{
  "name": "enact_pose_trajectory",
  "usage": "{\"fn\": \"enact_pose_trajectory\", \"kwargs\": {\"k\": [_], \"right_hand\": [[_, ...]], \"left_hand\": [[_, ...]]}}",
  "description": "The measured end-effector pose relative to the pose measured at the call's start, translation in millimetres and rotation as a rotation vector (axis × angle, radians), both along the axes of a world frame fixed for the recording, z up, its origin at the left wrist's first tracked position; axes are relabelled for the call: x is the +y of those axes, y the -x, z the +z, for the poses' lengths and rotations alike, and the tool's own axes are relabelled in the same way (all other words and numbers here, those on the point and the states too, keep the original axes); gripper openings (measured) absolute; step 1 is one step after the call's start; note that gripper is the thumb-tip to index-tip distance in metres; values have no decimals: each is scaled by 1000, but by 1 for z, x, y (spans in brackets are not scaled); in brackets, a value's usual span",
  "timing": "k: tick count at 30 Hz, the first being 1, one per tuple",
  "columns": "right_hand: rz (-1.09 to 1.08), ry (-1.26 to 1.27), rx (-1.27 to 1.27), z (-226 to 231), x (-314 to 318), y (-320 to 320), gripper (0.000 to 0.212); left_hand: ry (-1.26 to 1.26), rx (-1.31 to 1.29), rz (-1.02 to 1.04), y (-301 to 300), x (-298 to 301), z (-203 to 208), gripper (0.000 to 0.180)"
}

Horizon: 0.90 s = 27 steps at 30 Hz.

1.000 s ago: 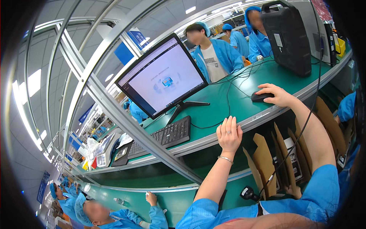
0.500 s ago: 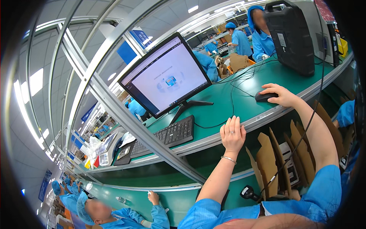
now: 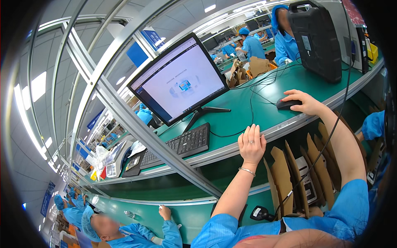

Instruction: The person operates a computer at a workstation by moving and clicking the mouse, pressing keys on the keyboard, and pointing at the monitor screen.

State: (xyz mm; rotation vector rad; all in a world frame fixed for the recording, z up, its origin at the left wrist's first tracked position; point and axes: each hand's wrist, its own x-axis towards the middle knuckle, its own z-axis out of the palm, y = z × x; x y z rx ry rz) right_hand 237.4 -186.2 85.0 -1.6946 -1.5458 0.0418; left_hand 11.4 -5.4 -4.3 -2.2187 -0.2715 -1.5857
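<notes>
My right hand [image 3: 304,103] is curved over a black computer mouse [image 3: 288,105] on the upper green shelf. My left hand [image 3: 252,143] lies flat on the shelf's metal front edge, its fingers stretched out and holding nothing. A ring and a bracelet show on it. To its left stands a black keyboard [image 3: 188,139], partly crossed by a metal post. Behind the keyboard, a monitor [image 3: 178,78] on a black stand is lit with a mostly white page and a small blue picture in its middle.
Open cardboard boxes [image 3: 285,177] stand below my right arm, beside a black handheld scanner [image 3: 262,213]. A hanging cable runs past that arm. A black hard case [image 3: 314,43] stands at the shelf's far right. A slanted metal post [image 3: 136,124] crosses the left side. Co-workers sit nearby.
Both hands keep their places on the mouse and the shelf edge. The boxes and scanner appear slightly further left. A blue-clothed person behind the monitor has moved out of sight there.
</notes>
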Motion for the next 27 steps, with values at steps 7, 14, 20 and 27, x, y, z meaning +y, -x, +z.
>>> {"fn": "enact_pose_trajectory", "kwargs": {"k": [7, 14, 20, 27], "right_hand": [[-10, 1, -18, -1, -2, -2, 45], [-17, 8, -26, -2, 0, -2, 45], [-50, 3, -61, -2, 1, 2, 44], [-43, 4, -10, 3, -2, 7, 47]], "left_hand": [[4, 1, -5, 0, -2, 1, 34], [5, -1, 0, -1, -2, 0, 34], [0, -18, -33, 0, -2, 2, 33], [1, -20, -33, 0, -1, 2, 33]]}}
